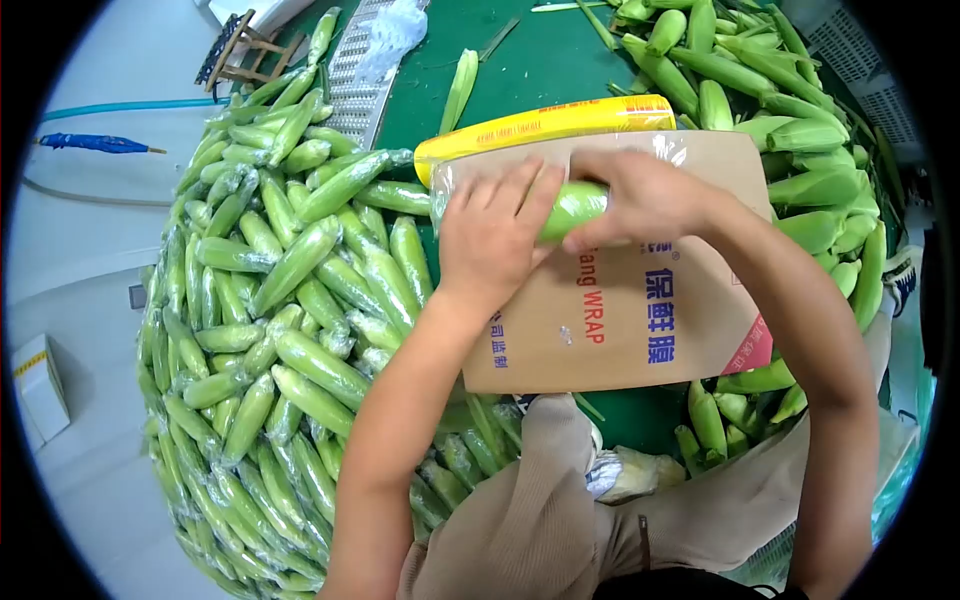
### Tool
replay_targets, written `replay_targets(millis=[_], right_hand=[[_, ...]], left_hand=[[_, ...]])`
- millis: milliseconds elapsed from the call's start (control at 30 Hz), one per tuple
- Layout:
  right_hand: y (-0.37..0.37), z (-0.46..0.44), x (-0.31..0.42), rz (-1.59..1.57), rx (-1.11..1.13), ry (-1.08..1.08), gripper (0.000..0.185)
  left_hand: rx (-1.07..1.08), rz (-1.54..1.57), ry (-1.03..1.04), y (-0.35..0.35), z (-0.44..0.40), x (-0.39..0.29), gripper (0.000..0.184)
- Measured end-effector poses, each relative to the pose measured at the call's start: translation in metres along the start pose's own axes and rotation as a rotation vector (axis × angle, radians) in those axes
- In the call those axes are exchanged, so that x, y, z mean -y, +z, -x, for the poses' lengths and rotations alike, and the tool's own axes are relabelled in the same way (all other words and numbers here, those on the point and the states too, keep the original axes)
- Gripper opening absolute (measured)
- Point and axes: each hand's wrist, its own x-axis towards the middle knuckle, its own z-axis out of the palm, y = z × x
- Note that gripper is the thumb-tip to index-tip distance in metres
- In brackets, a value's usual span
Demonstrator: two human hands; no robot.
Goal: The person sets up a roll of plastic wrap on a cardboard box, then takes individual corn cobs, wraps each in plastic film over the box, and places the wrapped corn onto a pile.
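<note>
Between my two hands is a green ear of corn (575,208) in its husk, held over a brown cardboard box (540,350) with printed lettering. My right hand (645,190) grips the ear's right end, thumb on the near side; its fingers are slightly blurred. Over the left end curl the fingers of my left hand (500,230), hiding that part. Clear film (440,200) shows beside the left fingers. A yellow roll of cling film (545,128) lies along the box's far edge, just beyond both hands.
A large heap of film-wrapped corn (300,260) fills the left side. Unwrapped corn (810,190) is piled at right, with more ears (710,420) below the box. A loose husk leaf (460,90) and a crumpled plastic bag (395,35) lie at the back.
</note>
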Motion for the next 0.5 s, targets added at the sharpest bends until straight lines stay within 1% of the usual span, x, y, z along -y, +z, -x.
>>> replay_targets(millis=[33, 100, 133, 167, 200, 233, 267, 300, 333, 367, 400, 433, 500], right_hand=[[-0.007, 0.004, 0.003, 0.015, 0.156, 0.084, 0.081], [-0.021, 0.004, 0.01, 0.025, 0.254, 0.182, 0.06], [-0.026, -0.003, 0.011, 0.167, 0.223, 0.183, 0.056], [-0.028, -0.011, 0.007, 0.303, 0.201, 0.181, 0.053], [-0.02, -0.015, -0.006, 0.246, 0.012, -0.079, 0.053], [0.001, -0.03, -0.033, 0.248, -0.098, -0.22, 0.059], [0.007, -0.031, -0.031, 0.385, -0.008, -0.166, 0.065], [0.013, -0.032, -0.028, 0.52, 0.086, -0.112, 0.072], [0.017, -0.032, -0.032, 0.64, 0.052, -0.225, 0.079], [0.026, -0.029, -0.034, 0.666, 0.024, -0.224, 0.081], [0.034, -0.025, -0.037, 0.702, -0.004, -0.229, 0.082], [0.035, -0.021, -0.033, 0.741, -0.038, -0.231, 0.083], [0.047, -0.019, -0.039, 0.732, -0.087, -0.273, 0.083]], left_hand=[[0.079, 0.042, -0.074, -0.001, 0.001, -0.006, 0.071], [0.241, 0.142, -0.199, -0.001, 0.005, -0.022, 0.066], [0.279, 0.191, -0.262, -0.009, -0.003, -0.031, 0.061], [0.4, 0.243, -0.281, -0.019, -0.015, -0.032, 0.06], [0.533, 0.291, -0.308, -0.031, -0.026, -0.029, 0.059], [0.662, 0.329, -0.342, -0.04, -0.034, -0.025, 0.059], [0.756, 0.402, -0.261, -0.043, -0.041, -0.019, 0.056], [0.802, 0.428, -0.244, -0.042, -0.042, -0.019, 0.056], [0.848, 0.457, -0.231, -0.039, -0.041, -0.022, 0.057], [0.892, 0.492, -0.225, -0.038, -0.039, -0.026, 0.058], [0.919, 0.479, -0.161, -0.044, -0.034, -0.03, 0.057], [0.85, 0.541, -0.145, -0.044, -0.022, -0.034, 0.054], [0.901, 0.53, -0.179, -0.053, -0.008, -0.046, 0.051]])
